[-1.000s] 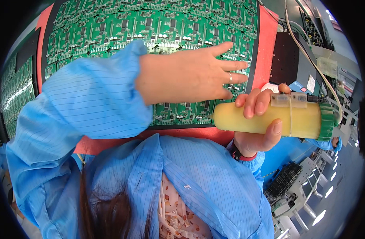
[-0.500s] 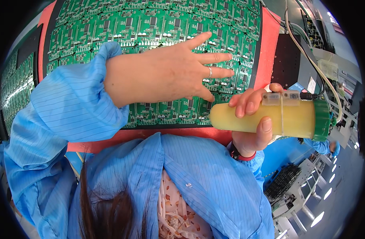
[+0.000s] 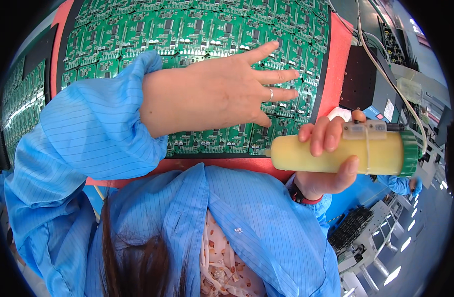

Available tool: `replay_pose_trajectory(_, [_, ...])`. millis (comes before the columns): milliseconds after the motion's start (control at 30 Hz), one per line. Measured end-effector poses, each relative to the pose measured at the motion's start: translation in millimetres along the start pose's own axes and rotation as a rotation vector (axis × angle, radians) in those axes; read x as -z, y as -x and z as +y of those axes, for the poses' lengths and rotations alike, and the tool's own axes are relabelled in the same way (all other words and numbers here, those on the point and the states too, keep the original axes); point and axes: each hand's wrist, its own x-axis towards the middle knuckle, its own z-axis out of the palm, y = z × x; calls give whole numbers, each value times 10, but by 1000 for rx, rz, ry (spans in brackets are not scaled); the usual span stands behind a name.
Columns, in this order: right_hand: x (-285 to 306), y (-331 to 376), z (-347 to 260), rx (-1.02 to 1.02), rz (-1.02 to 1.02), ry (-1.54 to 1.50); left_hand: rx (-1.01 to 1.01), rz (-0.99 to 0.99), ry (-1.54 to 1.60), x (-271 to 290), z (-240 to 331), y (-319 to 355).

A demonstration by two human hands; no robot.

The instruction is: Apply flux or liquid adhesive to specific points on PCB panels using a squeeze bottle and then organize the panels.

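Green circuit boards [image 3: 198, 29] lie in rows under my left hand [image 3: 222, 94], which reaches in from the left. Its fingers are spread, palm down, with a ring on one of them; whether the palm touches the boards I cannot tell. My right hand [image 3: 319, 137] is wrapped round a pale yellow bottle [image 3: 291, 154] with a green cap [image 3: 410, 153]. The bottle lies sideways, its narrow tip pointing left at the near right corner of the boards. A clear block [image 3: 356, 130] is strapped on top, with a dark cable running from it.
A red surface [image 3: 333, 69] borders the dark board backing. More boards [image 3: 24, 99] stand at the far left. Pale cables [image 3: 385, 69] hang on the right near a dark box [image 3: 358, 76]. Beyond, at the lower right, are racks and another person's blue sleeve [image 3: 396, 184].
My left hand, still spread, has shifted slightly right. The bottle in my right hand has also moved a little right and down, and its thin tip now shows.
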Motion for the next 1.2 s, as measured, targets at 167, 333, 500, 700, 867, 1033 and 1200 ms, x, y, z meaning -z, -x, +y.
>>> replay_pose_trajectory(167, [-165,-45,153,22,-27,-11,-16,72,-32,-70,-41,4])
replay_pose_trajectory(333, [-214,-47,268,8,-14,59,19,5,-42,-59,-41,50])
replay_pose_trajectory(500, [-238,-40,307,-22,-17,89,28,1,-42,-92,-51,61])
replay_pose_trajectory(700, [-230,-40,324,-37,-27,80,35,30,-28,-119,-55,56])
replay_pose_trajectory(867, [-236,-48,318,-40,-36,80,44,-6,-13,-101,-54,62])
replay_pose_trajectory(1033, [-222,-33,315,-32,-50,78,37,3,-28,-101,-48,65])
replay_pose_trajectory(1200, [-311,-130,256,-17,-80,-74,31,-7,18,-119,-70,86])
